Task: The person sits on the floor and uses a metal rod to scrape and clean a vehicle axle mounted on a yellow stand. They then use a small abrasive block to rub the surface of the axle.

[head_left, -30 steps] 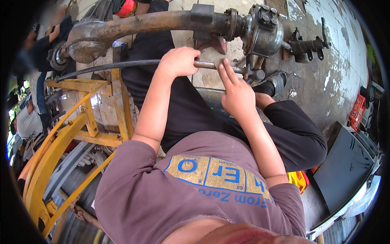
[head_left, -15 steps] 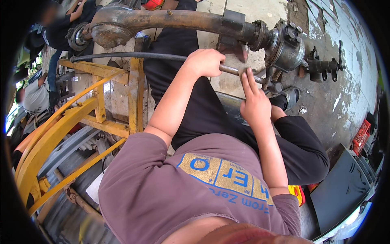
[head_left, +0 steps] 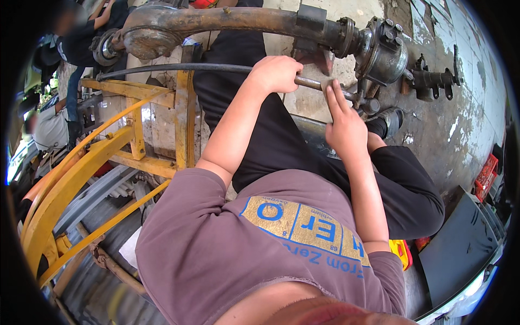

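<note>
A thin steel rod point(head_left: 311, 83) runs below a rusty axle housing point(head_left: 233, 19) toward its hub end point(head_left: 382, 49). My left hand point(head_left: 276, 73) is shut around the rod's near part. Just to its right, my right hand point(head_left: 342, 122) presses a small piece of abrasive paper point(head_left: 329, 85) against the rod, fingers stretched along it. The rod's far end meets a round joint point(head_left: 371, 104) under the hub.
A yellow steel stand point(head_left: 135, 141) carries the axle on the left. A black hose point(head_left: 179, 67) runs along under the housing. Another person point(head_left: 81, 38) sits at the upper left. Stained concrete floor point(head_left: 455, 124), a loose metal bracket point(head_left: 433, 81) and a red crate point(head_left: 486, 176) lie to the right.
The view has shifted so the axle and rod sit further right and lower. My right hand has slid a little along the rod; my left hand keeps its grip.
</note>
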A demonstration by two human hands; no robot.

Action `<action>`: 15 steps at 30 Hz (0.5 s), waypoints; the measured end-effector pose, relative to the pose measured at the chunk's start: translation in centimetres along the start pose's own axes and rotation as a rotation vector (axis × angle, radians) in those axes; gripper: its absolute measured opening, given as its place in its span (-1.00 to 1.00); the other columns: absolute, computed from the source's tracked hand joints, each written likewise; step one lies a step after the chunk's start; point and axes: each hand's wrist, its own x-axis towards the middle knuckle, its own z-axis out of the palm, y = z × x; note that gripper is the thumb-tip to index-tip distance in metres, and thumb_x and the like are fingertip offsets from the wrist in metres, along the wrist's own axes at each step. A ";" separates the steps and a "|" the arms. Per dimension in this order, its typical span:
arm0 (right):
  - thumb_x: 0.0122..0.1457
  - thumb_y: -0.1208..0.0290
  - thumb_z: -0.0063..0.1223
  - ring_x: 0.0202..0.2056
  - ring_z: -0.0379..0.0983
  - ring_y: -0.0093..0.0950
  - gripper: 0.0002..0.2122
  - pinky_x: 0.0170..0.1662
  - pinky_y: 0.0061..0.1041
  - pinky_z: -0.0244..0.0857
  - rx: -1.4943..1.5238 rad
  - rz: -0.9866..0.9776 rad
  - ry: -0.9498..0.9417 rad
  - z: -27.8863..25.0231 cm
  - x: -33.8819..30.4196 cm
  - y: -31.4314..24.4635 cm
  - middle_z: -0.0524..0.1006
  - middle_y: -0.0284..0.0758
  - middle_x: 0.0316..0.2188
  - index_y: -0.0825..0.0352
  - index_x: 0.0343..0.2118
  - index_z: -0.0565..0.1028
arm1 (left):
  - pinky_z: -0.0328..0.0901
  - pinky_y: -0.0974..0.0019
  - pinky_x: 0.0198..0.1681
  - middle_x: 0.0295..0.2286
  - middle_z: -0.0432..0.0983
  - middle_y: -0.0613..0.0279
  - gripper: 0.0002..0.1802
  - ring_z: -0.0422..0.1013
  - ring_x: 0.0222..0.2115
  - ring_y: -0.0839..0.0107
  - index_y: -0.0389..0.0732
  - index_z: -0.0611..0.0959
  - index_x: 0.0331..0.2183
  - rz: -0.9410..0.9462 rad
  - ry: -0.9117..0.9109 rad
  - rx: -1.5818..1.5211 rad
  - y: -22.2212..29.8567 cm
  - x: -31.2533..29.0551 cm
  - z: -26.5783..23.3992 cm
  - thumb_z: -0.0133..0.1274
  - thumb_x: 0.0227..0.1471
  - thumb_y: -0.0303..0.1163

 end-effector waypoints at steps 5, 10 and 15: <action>-0.01 0.59 0.18 -0.20 0.70 -0.11 -0.10 -0.10 -0.17 0.63 -0.025 -0.006 0.004 -0.1 0.0 0.4 0.24 -0.38 0.61 0.19 0.54 0.31 | 0.56 -0.06 0.03 -0.14 0.76 0.14 -0.70 0.66 -0.03 0.05 -0.09 0.80 -0.16 -0.008 -0.020 -0.012 0.0 0.6 0.1 0.26 0.01 -0.30; 0.00 0.60 0.18 -0.18 0.70 -0.12 -0.10 -0.09 -0.18 0.63 -0.032 0.011 0.022 0.0 0.5 0.1 0.24 -0.41 0.61 0.17 0.54 0.31 | 0.56 -0.06 0.05 -0.15 0.76 0.17 -0.65 0.66 -0.02 0.06 -0.08 0.80 -0.12 -0.005 -0.023 -0.005 -0.4 0.4 0.1 0.28 0.00 -0.28; 0.01 0.61 0.16 -0.14 0.70 -0.11 -0.10 -0.10 -0.15 0.63 -0.004 0.008 0.009 -0.1 -0.1 0.3 0.24 -0.39 0.61 0.18 0.55 0.30 | 0.55 -0.05 0.07 -0.12 0.75 0.19 -0.65 0.66 0.00 0.08 -0.04 0.81 -0.10 -0.016 -0.044 0.005 -0.1 0.1 -0.2 0.28 0.01 -0.28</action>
